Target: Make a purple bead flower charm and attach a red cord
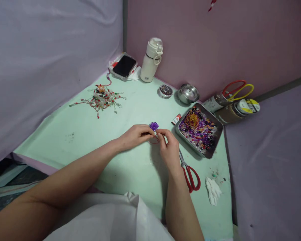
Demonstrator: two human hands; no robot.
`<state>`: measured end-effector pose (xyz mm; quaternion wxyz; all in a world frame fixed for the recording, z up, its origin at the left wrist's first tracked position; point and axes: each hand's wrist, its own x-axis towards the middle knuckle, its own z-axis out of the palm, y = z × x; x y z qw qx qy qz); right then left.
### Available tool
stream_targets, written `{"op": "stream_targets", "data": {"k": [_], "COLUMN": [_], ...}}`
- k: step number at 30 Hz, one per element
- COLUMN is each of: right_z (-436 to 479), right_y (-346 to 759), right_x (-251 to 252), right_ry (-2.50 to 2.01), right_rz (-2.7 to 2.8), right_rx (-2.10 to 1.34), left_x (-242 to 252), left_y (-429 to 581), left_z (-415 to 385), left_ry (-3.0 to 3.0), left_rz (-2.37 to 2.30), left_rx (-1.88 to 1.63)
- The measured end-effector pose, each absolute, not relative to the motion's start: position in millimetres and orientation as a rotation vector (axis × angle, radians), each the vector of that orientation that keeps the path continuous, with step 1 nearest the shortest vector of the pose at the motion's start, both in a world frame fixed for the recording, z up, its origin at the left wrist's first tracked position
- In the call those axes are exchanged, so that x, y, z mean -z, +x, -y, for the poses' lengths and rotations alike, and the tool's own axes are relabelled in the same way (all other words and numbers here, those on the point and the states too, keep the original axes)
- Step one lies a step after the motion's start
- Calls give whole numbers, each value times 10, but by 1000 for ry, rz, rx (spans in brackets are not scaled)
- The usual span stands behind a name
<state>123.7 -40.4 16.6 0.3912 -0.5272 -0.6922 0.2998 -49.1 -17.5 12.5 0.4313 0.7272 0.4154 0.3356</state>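
Both hands meet over the middle of the pale green table (pixel 132 107). My left hand (pixel 137 135) is closed in a pinch on a thin red cord (pixel 154 142), which loops below the fingertips. From the right, my right hand (pixel 167 145) pinches the same cord close by. A purple beaded flower (pixel 154 126) sits just beyond the fingertips, seemingly on this cord, though the join is too small to make out. Beside my right wrist lie red-handled scissors (pixel 190 177), partly hidden by the forearm.
A metal tray (pixel 212 147) of mixed beads stands at right, with a lighter (pixel 176 119), steel bowl (pixel 188 93) and jars (pixel 232 110) around it. A white bottle (pixel 149 65), phone (pixel 124 66), round tin (pixel 165 91), beaded pieces (pixel 104 98) and crumpled tissue (pixel 213 190) also lie about.
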Motion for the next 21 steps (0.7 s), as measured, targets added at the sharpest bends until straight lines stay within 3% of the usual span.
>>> {"op": "stream_targets", "data": {"k": [7, 21], "right_z": [383, 372], "right_y": [1217, 1208], "right_x": [-130, -111], "right_ry": [-1391, -1278], "right_rz": [1251, 999], "right_rx": [-1395, -1705], "left_x": [-91, -71], "left_y": [-484, -463], "left_z": [173, 187], "left_ry": [1774, 1740], "left_rz": [-1055, -1041], "left_rx": [-943, -1015]}}
